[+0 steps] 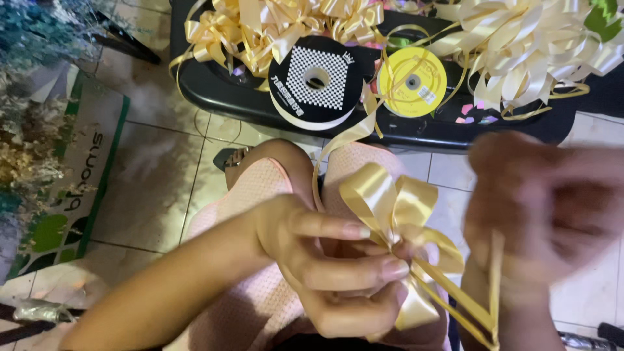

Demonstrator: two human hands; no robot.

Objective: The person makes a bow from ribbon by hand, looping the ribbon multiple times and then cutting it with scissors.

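A: Ribbon, gold and satiny, folded into a bow (396,214) over the person's lap; who has hold of it?

B: The left hand (325,260); its fingers (354,270) are pinched tight at the bow's centre knot, thumb above and the other fingers curled beneath; loops fan out above the pinch and tails hang below it.

A: And the right hand (546,208)?

B: Blurred, up at the right of the bow; thin strands of narrow gold ribbon (484,305) run down past it toward the bow's tails; whether its fingers are closed on a strand or spread, I cannot tell.

A: Where does the bow's ribbon lead?

B: A strip climbs from the bow toward the black tray (214,97) on the tiled floor (149,195); a black spool with a checkered face (316,81) lies there, a yellow spool (412,82) just beside it; finished gold bows (260,26) are heaped behind them and a large cream bow (526,45) lies to the right.

A: Anything at the left?

B: Dried flower sprays (32,78) over a green and white bag (71,188).
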